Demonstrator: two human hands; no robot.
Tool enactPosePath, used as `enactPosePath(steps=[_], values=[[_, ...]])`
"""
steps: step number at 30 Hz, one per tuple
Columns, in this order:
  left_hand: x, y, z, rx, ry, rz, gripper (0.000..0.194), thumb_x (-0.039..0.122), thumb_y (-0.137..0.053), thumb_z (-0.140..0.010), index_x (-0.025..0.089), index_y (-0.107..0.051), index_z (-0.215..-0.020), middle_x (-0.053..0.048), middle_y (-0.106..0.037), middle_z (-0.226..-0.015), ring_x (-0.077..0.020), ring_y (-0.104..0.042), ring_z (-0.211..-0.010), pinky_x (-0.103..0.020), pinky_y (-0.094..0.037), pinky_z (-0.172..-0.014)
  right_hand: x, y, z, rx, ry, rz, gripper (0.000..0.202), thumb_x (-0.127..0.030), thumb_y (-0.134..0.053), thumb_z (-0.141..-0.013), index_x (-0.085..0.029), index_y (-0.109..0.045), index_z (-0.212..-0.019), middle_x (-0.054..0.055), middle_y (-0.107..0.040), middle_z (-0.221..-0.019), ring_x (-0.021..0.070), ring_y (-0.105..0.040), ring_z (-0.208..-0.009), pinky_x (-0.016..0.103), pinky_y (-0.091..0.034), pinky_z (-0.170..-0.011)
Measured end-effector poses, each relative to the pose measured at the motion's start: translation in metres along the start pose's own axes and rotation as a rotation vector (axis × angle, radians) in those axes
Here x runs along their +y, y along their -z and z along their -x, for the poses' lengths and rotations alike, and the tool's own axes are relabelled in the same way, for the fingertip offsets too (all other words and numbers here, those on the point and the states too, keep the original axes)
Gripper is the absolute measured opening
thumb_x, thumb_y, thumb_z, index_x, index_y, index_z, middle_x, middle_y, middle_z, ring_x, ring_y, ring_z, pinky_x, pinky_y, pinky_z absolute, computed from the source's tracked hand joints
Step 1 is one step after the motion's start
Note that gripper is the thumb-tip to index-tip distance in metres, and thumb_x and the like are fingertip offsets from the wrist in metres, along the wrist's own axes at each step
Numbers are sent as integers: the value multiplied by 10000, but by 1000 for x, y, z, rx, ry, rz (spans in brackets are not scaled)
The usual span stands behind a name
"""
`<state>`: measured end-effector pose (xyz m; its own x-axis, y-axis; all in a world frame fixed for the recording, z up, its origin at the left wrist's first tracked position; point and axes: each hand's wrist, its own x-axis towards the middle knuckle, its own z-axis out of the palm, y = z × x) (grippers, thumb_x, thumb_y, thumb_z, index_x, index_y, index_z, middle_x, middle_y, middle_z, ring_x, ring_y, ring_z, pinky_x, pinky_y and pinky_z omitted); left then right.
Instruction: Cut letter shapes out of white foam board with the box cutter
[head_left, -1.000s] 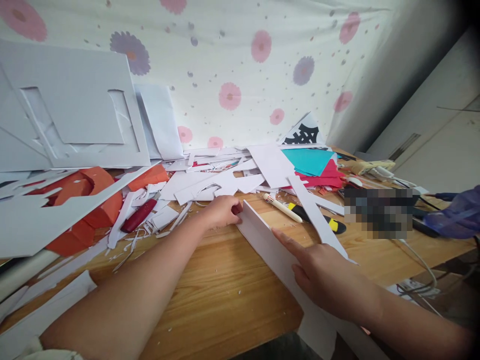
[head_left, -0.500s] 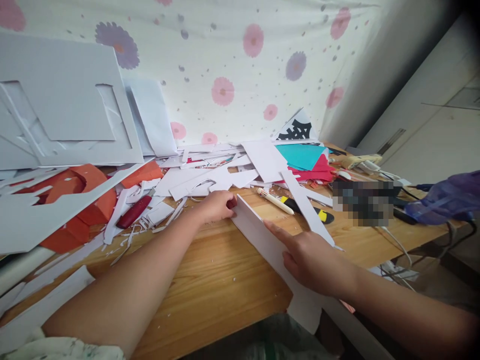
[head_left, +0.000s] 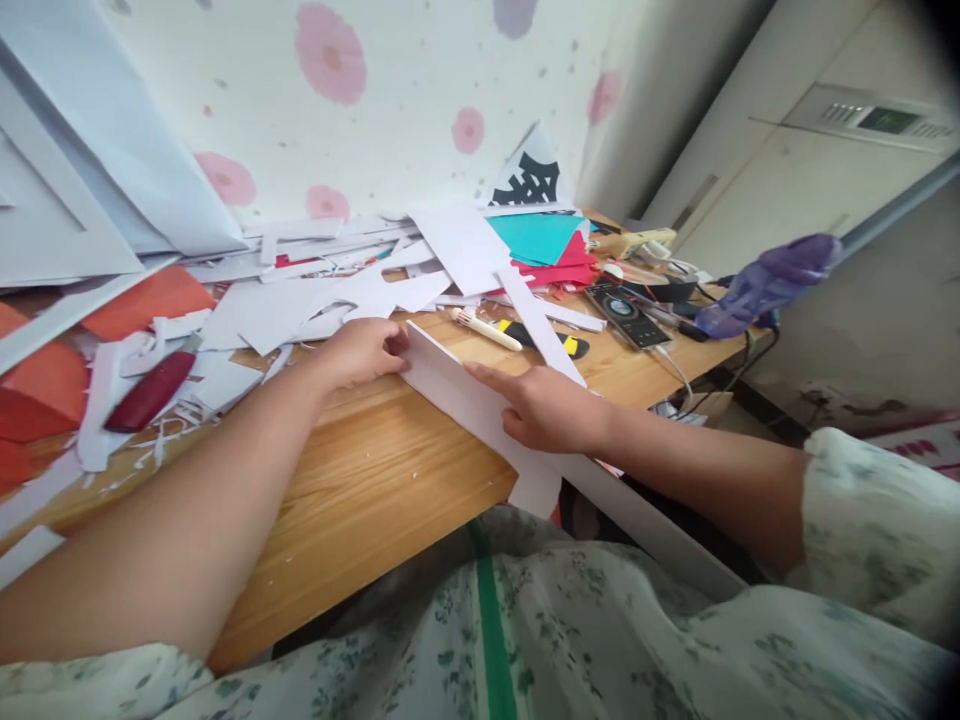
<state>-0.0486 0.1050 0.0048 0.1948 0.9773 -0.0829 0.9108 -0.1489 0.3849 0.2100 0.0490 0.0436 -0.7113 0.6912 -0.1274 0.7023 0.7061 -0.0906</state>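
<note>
A long white board strip (head_left: 459,396) stands tilted on its edge on the wooden table and runs past the table's front edge towards my lap. At its far end, my left hand (head_left: 364,352) pinches the strip between thumb and fingers. My right hand (head_left: 551,405) grips it nearer to me, index finger stretched along the top edge and the other fingers curled in. Part of the strip is hidden behind the right hand. Just beyond lie a thick white pen (head_left: 486,328) and a black and yellow tool (head_left: 574,346), partly covered by another white strip (head_left: 536,325).
White board scraps (head_left: 281,305) pile up along the wall. On the left lie a dark red knife-like tool (head_left: 154,392) and orange pieces (head_left: 45,385). Teal sheets (head_left: 534,238), a phone (head_left: 626,312) with a cable, and a purple wrapped object (head_left: 769,285) are at the right.
My view has swung right and down, so the hands and table appear further left and higher, and my lap shows. Both hands keep their grip on the strip with little visible movement.
</note>
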Motion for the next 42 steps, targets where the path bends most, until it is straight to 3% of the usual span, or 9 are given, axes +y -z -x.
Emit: enactPosePath(steps=[7,19,22,25,26,29,31,34,42], values=[[-2,0,-3,-9,4,-10,289,353,-591,-602,199,-624,-844,-27,-675,-869,-210,-611,-813,-297,-451,-727,8,0,-2,24,80,-9,735,-142,-444,-743,-152,-232,-1447,89,-673,-809,170,-563,-645,256,-385,-581],[2,7,0,-12,22,-79,291,380,-591,-646,206,-621,-876,-28,-673,-893,-224,-608,-829,-316,-443,-737,7,-1,-2,32,70,-18,746,-152,-448,-740,-177,-219,-1450,86,-671,-783,191,-579,-629,263,-369,-533],[18,19,10,130,-12,-116,257,310,-531,-717,199,-604,-937,-38,-645,-966,-221,-591,-858,-326,-446,-751,7,-1,-2,55,71,-17,743,-154,-451,-734,-177,-231,-1443,91,-676,-787,200,-596,-641,260,-369,-522],[41,23,25,459,-350,-110,244,165,-422,-788,167,-588,-966,-58,-609,-1041,-198,-527,-1032,-338,-397,-931,5,-2,-2,46,74,-19,735,-178,-453,-745,-197,-220,-1442,85,-677,-774,204,-602,-621,255,-362,-492],[48,21,29,456,-467,-109,250,142,-421,-793,166,-587,-978,-64,-603,-1049,-194,-508,-1064,-340,-380,-962,5,-2,-3,43,77,-20,737,-188,-455,-751,-200,-205,-1444,79,-675,-754,203,-600,-604,253,-356,-479],[65,5,35,178,-710,-146,409,106,-464,-747,226,-541,-1130,-38,-576,-1181,-202,-470,-1148,-361,-341,-1012,4,-2,-4,47,74,-27,669,-218,-449,-771,-171,-255,-1409,77,-668,-724,202,-585,-560,255,-350,-451],[70,-7,34,123,-671,-174,471,127,-501,-742,239,-501,-1199,-37,-595,-1174,-225,-499,-1118,-410,-323,-1022,3,-1,-4,49,72,-36,595,-223,-441,-775,-148,-330,-1355,95,-674,-764,206,-590,-574,265,-372,-463],[70,-17,29,127,-618,-191,369,202,-477,-814,209,-521,-1181,-60,-646,-1076,-240,-566,-1000,-418,-393,-921,1,0,-4,43,76,-34,588,-214,-449,-769,-149,-335,-1342,109,-679,-823,220,-606,-610,284,-406,-491],[72,-16,27,109,-542,-229,220,208,-440,-838,208,-582,-1007,-59,-673,-982,-247,-589,-887,-393,-402,-778,-1,-4,-2,71,60,3,556,-243,-452,-751,-150,-384,-1296,111,-687,-768,252,-621,-581,302,-410,-462]])
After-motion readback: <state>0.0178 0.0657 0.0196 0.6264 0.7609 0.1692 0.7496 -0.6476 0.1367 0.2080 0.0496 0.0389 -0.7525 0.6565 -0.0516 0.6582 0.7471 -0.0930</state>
